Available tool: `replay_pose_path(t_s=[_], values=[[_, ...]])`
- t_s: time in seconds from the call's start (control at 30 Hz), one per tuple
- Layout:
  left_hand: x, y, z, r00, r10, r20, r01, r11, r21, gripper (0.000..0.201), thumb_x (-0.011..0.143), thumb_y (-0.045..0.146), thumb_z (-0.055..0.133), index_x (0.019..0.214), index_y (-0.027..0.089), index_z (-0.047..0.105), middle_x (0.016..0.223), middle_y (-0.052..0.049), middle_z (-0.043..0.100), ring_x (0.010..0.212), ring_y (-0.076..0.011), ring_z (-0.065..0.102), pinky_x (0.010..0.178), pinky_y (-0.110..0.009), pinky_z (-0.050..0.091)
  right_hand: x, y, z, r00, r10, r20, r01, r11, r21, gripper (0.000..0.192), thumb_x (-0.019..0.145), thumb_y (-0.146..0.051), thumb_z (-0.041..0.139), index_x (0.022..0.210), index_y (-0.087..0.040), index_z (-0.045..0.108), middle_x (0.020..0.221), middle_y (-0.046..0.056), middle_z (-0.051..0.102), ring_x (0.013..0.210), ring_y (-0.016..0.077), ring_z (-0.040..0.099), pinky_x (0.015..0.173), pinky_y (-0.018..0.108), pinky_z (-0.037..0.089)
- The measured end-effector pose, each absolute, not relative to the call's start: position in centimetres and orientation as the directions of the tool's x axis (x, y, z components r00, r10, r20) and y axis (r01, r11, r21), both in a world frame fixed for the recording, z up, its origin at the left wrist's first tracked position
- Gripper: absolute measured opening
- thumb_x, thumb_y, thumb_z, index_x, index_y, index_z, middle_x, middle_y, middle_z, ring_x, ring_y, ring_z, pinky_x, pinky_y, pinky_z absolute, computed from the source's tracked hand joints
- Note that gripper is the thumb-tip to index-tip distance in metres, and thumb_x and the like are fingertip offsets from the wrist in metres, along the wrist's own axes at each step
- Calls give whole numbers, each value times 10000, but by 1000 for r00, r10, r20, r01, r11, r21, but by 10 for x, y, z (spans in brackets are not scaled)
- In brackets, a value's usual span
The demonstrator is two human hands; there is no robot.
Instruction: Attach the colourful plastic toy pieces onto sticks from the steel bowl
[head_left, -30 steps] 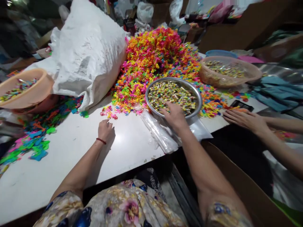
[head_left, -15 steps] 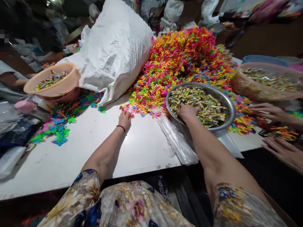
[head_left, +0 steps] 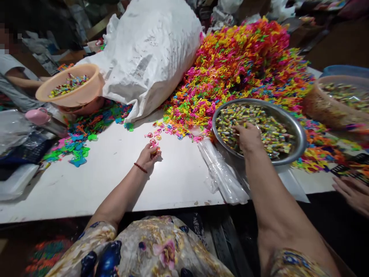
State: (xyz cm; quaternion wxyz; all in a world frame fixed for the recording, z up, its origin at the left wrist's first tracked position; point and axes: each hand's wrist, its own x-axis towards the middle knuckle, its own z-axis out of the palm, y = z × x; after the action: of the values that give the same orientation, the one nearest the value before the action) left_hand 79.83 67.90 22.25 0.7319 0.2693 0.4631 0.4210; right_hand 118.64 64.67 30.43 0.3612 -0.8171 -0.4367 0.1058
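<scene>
My left hand [head_left: 148, 157], a beaded bracelet at its wrist, is closed on small pink and red plastic trinkets [head_left: 153, 142] just above the white table [head_left: 178, 173]. Near its fingertips lie several loose trinkets of the same kind. Over on the right, my right hand [head_left: 250, 137] reaches into a steel bowl [head_left: 301, 140] full of small wrapped pieces that look like candies [head_left: 276, 132]. Its fingers are curled together among them, and what sits between the fingertips is too small to make out.
Behind the bowl rises a big heap of colourful plastic trinkets [head_left: 239, 57], beside a white sack [head_left: 155, 50]. Clear plastic bags [head_left: 221, 173] lie left of the bowl. A peach basin [head_left: 77, 98] stands at left, another tub [head_left: 319, 104] at right. A co-worker's hand [head_left: 353, 192] is at far right.
My left hand has drawn back toward me from the heap's edge with trinkets in its fingers. My right hand stays in the bowl, its fingers more gathered. The camera view has shifted slightly left.
</scene>
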Motion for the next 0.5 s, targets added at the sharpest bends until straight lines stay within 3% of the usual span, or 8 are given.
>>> replay_pose_path(t_s=[0.1,0.13,0.2,0.3,0.43,0.5], values=[[786,662,226,283,835,-472,-454,550,701,194,857,257,675,973,186,537,804,-13,647,714,-125,686,674,-240,568,1136,624,305,519,854,-42,197,-167,-966,237,817,-351,667,968,-187,587,754,-38,575,555,65,495,525,177,443],[783,657,227,277,832,-481,-469,554,688,192,874,298,671,948,176,543,793,-20,648,723,-134,693,681,-246,571,1114,613,304,434,894,-107,14,-125,-992,297,748,-380,751,912,-192,591,722,-51,560,542,56,474,500,163,418],[780,648,228,255,831,-494,-483,552,680,231,873,341,688,903,160,547,771,-31,651,727,-149,699,675,-251,567,1065,588,299,270,942,-199,-197,-148,-969,402,643,-442,847,847,-193,606,689,-59,555,531,45,447,469,147,379],[779,635,232,239,849,-471,-493,524,695,256,834,325,738,859,146,557,762,-44,664,730,-162,699,651,-242,547,998,557,282,104,948,-300,-288,-260,-922,462,628,-556,840,834,-185,656,754,-19,621,589,59,493,464,153,376],[775,619,240,217,897,-386,-492,441,751,251,760,262,805,808,136,593,714,-10,648,603,-87,611,557,-179,464,944,535,258,4,936,-353,-404,-322,-856,509,693,-628,771,955,-201,675,720,-13,644,559,66,486,426,159,321],[771,611,244,245,896,-371,-488,444,751,251,715,206,822,803,134,599,689,2,639,564,-67,571,507,-164,415,931,529,252,-9,930,-366,-457,-330,-826,485,666,-590,812,931,-210,668,776,-3,674,617,78,545,472,160,386]])
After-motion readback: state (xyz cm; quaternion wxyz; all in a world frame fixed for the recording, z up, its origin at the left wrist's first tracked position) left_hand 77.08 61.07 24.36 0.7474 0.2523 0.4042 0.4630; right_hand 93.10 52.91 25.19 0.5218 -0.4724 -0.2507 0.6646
